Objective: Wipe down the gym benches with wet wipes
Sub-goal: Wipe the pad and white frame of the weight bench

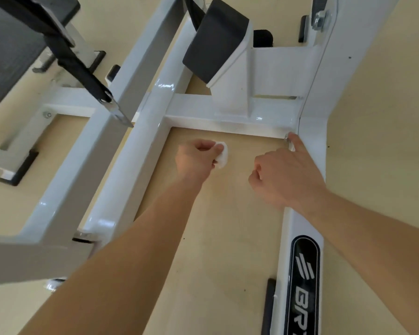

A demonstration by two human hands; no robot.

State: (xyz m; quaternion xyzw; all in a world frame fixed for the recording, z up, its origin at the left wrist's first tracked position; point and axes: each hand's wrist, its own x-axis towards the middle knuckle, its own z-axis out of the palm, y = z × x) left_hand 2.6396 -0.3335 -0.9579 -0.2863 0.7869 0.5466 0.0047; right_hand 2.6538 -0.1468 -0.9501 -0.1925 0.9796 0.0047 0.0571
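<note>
Two bare forearms reach in from the bottom edge, stretched forward and down into the open bay of the bench frame, which suggests the person is leaning over to get at its low parts. Just beside the right forearm runs the right rail [305,223] of the white frame, carrying a black logo badge [305,281], with a black foot [269,305] under it on the pale floor [228,226]. Further out, the left hand [196,160] hovers over bare floor between the rails, its fingers curled round a balled-up wet wipe [222,155]; my guess is that it is held bunched and ready, since it touches no part of the frame. The right hand [286,175] lies against the right rail with most fingers folded in and the forefinger [296,143] stretched into the corner where the rail meets the cross-bar [228,117], right at a small bolt [287,137]. A single fingertip fits a tight joint better than a flat palm, so it is probably working or checking that seam; a white sliver shows under the finger, but I cannot tell whether it is a scrap of wipe or the frame's edge, so whether this hand holds anything stays unclear. Beyond the cross-bar a white post carries a tilted black pad [215,39], and the left rail [131,165] runs up towards a black bar [82,68] and more equipment
</note>
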